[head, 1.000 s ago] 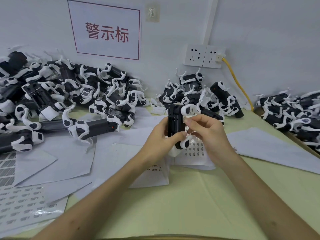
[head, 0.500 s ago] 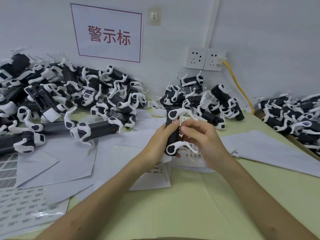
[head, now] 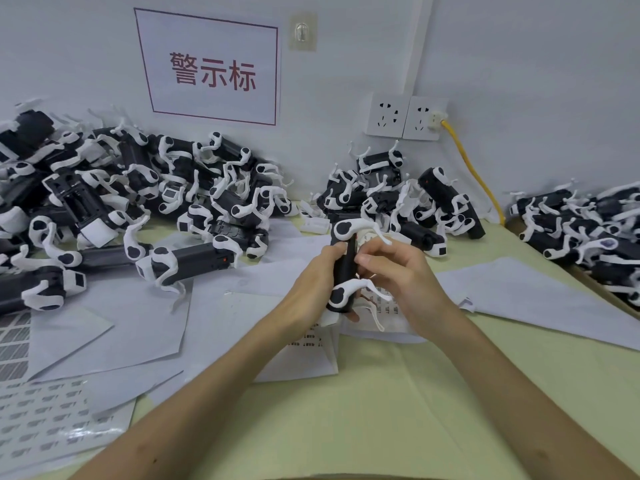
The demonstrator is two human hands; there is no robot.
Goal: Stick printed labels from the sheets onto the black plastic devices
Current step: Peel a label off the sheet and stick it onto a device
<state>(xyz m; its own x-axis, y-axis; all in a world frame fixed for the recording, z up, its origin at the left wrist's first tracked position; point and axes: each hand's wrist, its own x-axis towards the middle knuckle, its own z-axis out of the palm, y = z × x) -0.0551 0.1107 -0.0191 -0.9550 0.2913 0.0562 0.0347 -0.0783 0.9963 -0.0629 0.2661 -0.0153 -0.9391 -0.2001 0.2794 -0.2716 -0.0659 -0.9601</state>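
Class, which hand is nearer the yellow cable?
Right. The right hand sits below-left of the yellow cable; the left hand is farther left, beyond the black device.

Both forearms reach forward; left hand (head: 311,282) grips device (head: 344,268) upright, right hand (head: 405,275) pinches its side.

I see one black device (head: 343,268) with white clips held upright in the left hand (head: 311,282). More like it lie jumbled in a left heap (head: 138,188), a middle heap (head: 398,199) and a right heap (head: 588,223). One label sheet (head: 41,417) lies flat at near left.
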